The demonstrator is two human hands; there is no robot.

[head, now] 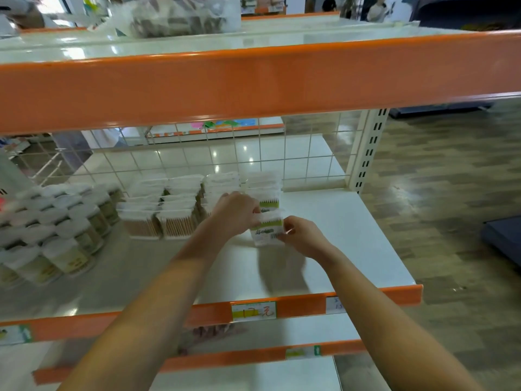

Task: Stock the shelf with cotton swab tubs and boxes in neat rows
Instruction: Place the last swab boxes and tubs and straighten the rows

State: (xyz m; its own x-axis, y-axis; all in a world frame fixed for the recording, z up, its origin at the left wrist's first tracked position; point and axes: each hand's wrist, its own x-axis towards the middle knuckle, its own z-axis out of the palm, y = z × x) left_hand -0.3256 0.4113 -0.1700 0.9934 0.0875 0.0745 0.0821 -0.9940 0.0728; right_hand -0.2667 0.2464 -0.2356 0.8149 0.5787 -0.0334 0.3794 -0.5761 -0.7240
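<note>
Both hands meet on one cotton swab box (266, 231) near the middle of the shelf (352, 238), well back from its orange front edge. The left hand (235, 213) has its fingers clamped on the box's left side and top; the right hand (300, 235) pinches its right side, seemingly to square it before letting go. It sits just in front of the box row (265, 190) running back to the wire grid (296, 153), so it probably extends that row forward. More boxes (160, 210) stand to the left, and round tubs (62, 221) fill the shelf's left end.
</note>
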